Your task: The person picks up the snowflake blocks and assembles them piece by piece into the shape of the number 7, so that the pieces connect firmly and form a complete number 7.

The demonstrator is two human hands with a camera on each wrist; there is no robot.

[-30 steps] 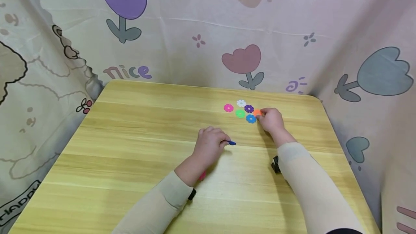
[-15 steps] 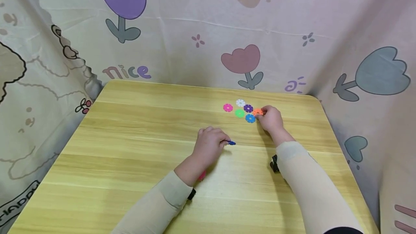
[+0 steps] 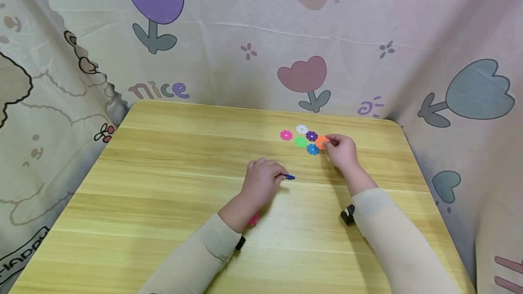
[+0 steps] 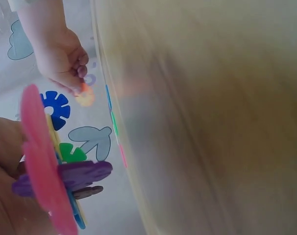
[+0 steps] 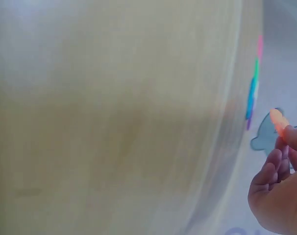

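Observation:
My right hand [image 3: 342, 151] pinches an orange notched plastic disc [image 3: 321, 142] between thumb and fingertips; the right wrist view shows the disc [image 5: 278, 121] raised off the tabletop. My left hand [image 3: 262, 183], over the middle of the table, grips a cluster of interlocked notched discs. The left wrist view shows the cluster's large pink disc [image 4: 43, 161], a purple disc [image 4: 89, 174], a dark blue disc [image 4: 60, 105] and a green disc [image 4: 72, 153] joined together. From the head view most of the cluster is hidden behind the hand, with a blue edge [image 3: 290, 177] showing.
Loose discs lie flat near the table's [image 3: 163, 158] back edge: pink [image 3: 286, 135], white [image 3: 302, 129], purple [image 3: 312, 136], green [image 3: 301, 142] and blue [image 3: 313, 149]. A printed cloth [image 3: 229, 26] hangs behind and at both sides.
The right hand has picked the orange disc up from the tabletop, and the disc now shows more of its face. The blue disc has slid slightly left. The left hand stays almost still.

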